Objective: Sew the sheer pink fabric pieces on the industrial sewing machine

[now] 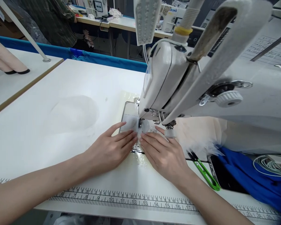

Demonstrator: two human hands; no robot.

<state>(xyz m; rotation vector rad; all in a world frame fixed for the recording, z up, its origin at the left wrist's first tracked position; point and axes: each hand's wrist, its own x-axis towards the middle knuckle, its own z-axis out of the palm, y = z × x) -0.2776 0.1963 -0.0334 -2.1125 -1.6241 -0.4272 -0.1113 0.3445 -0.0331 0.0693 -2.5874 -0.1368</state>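
My left hand [118,145] lies flat just left of the presser foot [140,123], fingers stretched toward it. On the other side, my right hand [162,153] rests palm down, with its fingertips on the metal needle plate area. Both hands press on the bed of a white sewing machine [164,72]. Whether thin cloth lies under the fingers I cannot tell. Sheer pale-pink fabric [196,129] is bunched under the machine arm, right of my right hand. Clear film [140,161] covers the table in front of the plate.
Green thread snips [207,175], a black phone [226,173] and blue cloth [255,181] lie at the right. A printed ruler [121,200] runs along the front edge. Pale pink tubes of cloth [8,59] lie far left. Another person [49,20] stands behind the blue-edged table.
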